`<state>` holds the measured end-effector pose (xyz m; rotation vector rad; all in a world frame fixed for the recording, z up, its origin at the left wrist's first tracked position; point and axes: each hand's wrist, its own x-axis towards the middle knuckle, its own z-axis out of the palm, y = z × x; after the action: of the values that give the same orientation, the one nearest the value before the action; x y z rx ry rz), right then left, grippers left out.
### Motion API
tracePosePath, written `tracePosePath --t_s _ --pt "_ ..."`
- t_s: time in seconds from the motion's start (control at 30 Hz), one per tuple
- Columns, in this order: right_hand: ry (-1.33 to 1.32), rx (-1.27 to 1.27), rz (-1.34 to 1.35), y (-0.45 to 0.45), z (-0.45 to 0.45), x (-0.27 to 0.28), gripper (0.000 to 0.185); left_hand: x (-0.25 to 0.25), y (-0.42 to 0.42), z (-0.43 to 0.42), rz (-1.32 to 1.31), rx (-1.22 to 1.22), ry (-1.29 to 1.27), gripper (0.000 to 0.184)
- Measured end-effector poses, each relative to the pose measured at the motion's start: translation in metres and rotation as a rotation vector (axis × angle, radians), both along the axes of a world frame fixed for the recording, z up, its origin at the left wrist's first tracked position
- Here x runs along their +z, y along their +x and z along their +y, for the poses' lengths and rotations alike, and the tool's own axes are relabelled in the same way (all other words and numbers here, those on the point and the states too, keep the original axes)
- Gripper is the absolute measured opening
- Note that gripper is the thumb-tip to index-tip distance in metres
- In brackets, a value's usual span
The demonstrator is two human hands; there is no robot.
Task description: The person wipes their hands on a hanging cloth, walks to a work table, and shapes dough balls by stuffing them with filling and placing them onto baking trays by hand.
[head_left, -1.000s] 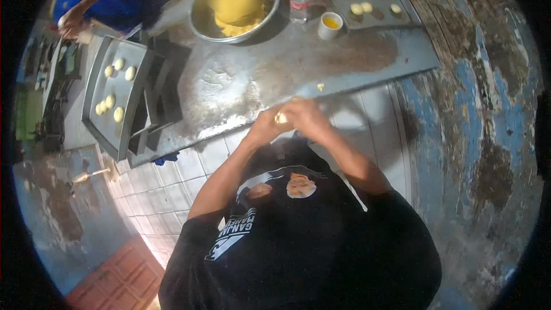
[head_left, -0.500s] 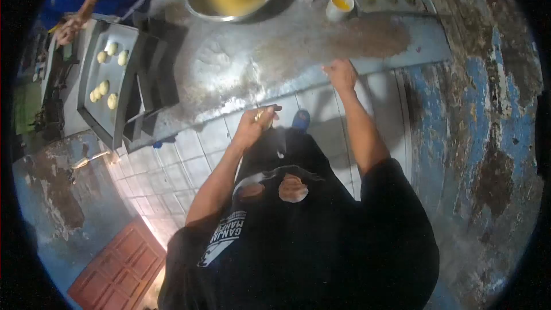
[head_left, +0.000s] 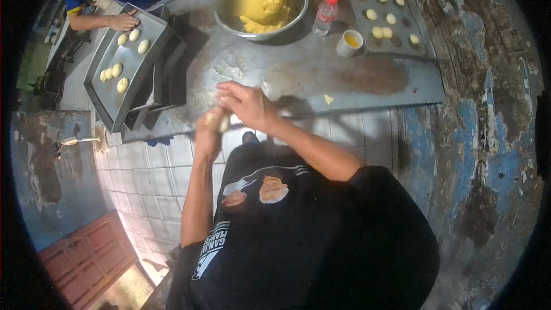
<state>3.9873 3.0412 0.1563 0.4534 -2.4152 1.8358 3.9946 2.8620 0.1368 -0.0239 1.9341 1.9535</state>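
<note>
In front of my torso, just off the counter's near edge, my two hands meet. My left hand (head_left: 210, 132) is curled around a pale piece of dough (head_left: 224, 123), only partly visible and blurred. My right hand (head_left: 248, 104) lies over its top with fingers stretched out to the left. A small yellow dough scrap (head_left: 329, 99) sits on the metal counter (head_left: 275, 83), to the right of my hands. Beyond them stands a steel bowl (head_left: 264, 37) with a big yellow dough mass (head_left: 267, 8), partly blurred.
At the left, a tray (head_left: 100, 100) bears several dough balls; another person's hand (head_left: 123, 21) rests on it. Another tray (head_left: 396, 49) with dough balls lies at the far right. A red-capped bottle (head_left: 325, 17) and a white cup (head_left: 349, 44) with yellow liquid stand nearby.
My right hand has moved left from the counter edge onto my left hand. The dough scrap now shows on the counter. The other person's hand has come onto the left tray. The view has shifted.
</note>
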Motion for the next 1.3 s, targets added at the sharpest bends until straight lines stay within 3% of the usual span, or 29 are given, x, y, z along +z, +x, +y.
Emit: tracePosePath --t_s 0.03,0.13,0.2,0.23,0.27,0.3,0.33,0.4,0.43,0.5,0.53,0.6,0.67,0.73,0.8,0.83,0.87,0.93,0.97,1.1,1.27,1.3 --pt "-0.223 -0.218 0.109 0.006 -0.018 -0.011 0.035 0.01 0.001 -0.005 -0.042 0.067 0.133 0.04" --pt "0.066 -0.079 0.338 0.018 -0.053 -0.013 0.06 0.02 0.002 -0.023 -0.211 0.151 0.428 0.067" --pt "-0.041 -0.079 0.16 -0.001 -0.079 -0.03 0.056 0.027 -0.004 -0.024 -0.253 0.159 0.599 0.076" --pt "-0.061 -0.121 -0.038 -0.013 -0.091 -0.019 0.046 0.028 -0.012 -0.03 -0.27 0.226 0.582 0.084" --pt "-0.246 -0.078 -0.361 -0.026 -0.1 -0.006 0.037 0.025 -0.022 -0.035 -0.085 0.252 0.493 0.081" --pt "-0.437 -0.07 -0.479 -0.035 -0.12 0.016 0.038 0.018 -0.035 -0.049 0.101 0.222 0.278 0.071" --pt "-0.734 0.055 -0.629 -0.048 -0.138 -0.001 0.041 0.021 -0.047 -0.069 0.217 0.271 0.06 0.059" --pt "-0.873 0.08 -0.802 -0.063 -0.188 0.021 0.04 0.018 -0.07 -0.111 0.243 0.329 -0.005 0.055" --pt "-0.816 0.111 -0.809 -0.08 -0.205 0.024 0.04 0.02 -0.079 -0.133 0.249 0.381 0.031 0.055" --pt "-0.653 0.456 -0.914 -0.121 -0.239 0.033 0.037 0.032 -0.086 -0.187 -0.087 0.407 0.633 0.057" --pt "-0.382 0.491 -0.916 -0.146 -0.258 0.043 0.038 0.037 -0.089 -0.212 -0.001 0.428 0.663 0.062" --pt "-0.041 0.606 -0.692 -0.198 -0.311 0.045 0.043 0.031 -0.093 -0.254 0.194 0.607 0.49 0.07" --pt "0.316 0.484 -0.119 -0.239 -0.371 0.057 0.047 0.021 -0.09 -0.307 0.283 0.673 0.412 0.074" --pt "0.391 0.506 -0.194 -0.276 -0.422 0.044 0.048 0.015 -0.074 -0.353 0.243 0.816 0.219 0.059" --pt "0.855 0.658 0.52 -0.317 -0.453 -0.014 0.048 0.008 -0.053 -0.393 0.192 0.957 0.148 0.054" --pt "1.026 0.848 0.447 -0.315 -0.466 -0.001 0.048 0.009 -0.039 -0.408 0.164 1.01 0.112 0.054" --pt "1.041 0.875 0.446 -0.315 -0.473 -0.005 0.048 -0.001 -0.024 -0.423 0.137 1.047 0.016 0.054" --pt "0.922 0.905 0.821 -0.322 -0.478 -0.015 0.049 -0.005 0.003 -0.441 0.037 1.141 -0.032 0.055" --pt "0.883 0.963 0.654 -0.326 -0.479 -0.026 0.051 -0.009 0.013 -0.447 0.022 1.163 -0.047 0.055" --pt "0.827 0.956 0.63 -0.329 -0.491 -0.048 0.051 -0.017 0.019 -0.453 -0.007 1.21 -0.027 0.056" --pt "1.013 1.064 0.642 -0.341 -0.484 -0.033 0.056 -0.013 -0.024 -0.441 0.044 1.118 0.151 0.053" --pt "0.922 1.134 0.443 -0.355 -0.491 -0.027 0.055 -0.007 -0.032 -0.439 0.08 1.054 0.201 0.054"
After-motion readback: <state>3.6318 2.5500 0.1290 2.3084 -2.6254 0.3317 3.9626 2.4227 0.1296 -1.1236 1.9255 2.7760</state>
